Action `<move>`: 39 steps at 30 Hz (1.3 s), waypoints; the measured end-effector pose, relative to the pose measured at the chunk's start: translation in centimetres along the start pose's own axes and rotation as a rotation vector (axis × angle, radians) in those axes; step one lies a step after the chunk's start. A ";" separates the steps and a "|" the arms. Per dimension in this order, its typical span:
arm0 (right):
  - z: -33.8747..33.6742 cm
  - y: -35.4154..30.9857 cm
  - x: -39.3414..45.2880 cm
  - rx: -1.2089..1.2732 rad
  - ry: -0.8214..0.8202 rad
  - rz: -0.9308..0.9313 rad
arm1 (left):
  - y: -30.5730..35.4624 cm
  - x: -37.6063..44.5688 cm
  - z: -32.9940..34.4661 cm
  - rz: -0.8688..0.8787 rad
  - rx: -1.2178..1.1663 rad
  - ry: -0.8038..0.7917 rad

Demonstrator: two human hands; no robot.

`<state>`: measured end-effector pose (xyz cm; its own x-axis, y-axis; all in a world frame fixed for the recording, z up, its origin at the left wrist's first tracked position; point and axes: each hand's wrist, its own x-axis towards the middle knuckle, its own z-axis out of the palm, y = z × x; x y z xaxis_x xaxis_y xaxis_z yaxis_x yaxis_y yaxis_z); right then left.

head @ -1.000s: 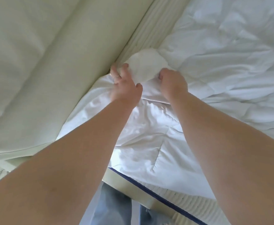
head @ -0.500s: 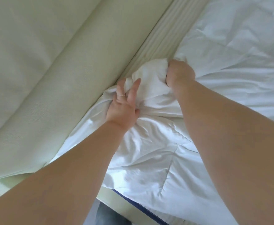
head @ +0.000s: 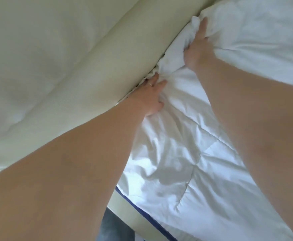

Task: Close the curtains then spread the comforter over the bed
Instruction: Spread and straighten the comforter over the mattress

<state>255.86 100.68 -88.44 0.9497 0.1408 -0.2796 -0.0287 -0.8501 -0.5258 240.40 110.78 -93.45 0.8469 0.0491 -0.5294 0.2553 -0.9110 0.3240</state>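
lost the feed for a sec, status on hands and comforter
Left hand pressing comforter edge against the padded headboard. Right hand gripping a bunched fold farther up. Comforter wrinkled, not spread flat. Nothing in the way.

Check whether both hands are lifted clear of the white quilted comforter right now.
No, the left hand presses the white quilted comforter beside the cream padded headboard, and the right hand bunches its edge.

Padded cream headboard [head: 58, 70], bright daylight, navy-piped mattress edge [head: 142, 211]
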 end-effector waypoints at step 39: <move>-11.7 35.5 -42.5 -0.353 -0.310 -0.026 | 14.5 -25.3 18.7 -0.177 0.578 -0.325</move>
<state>218.09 58.57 -85.83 0.8095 0.2638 -0.5246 0.1531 -0.9573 -0.2452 213.91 88.66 -90.02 0.6093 0.1738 -0.7737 0.0103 -0.9773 -0.2114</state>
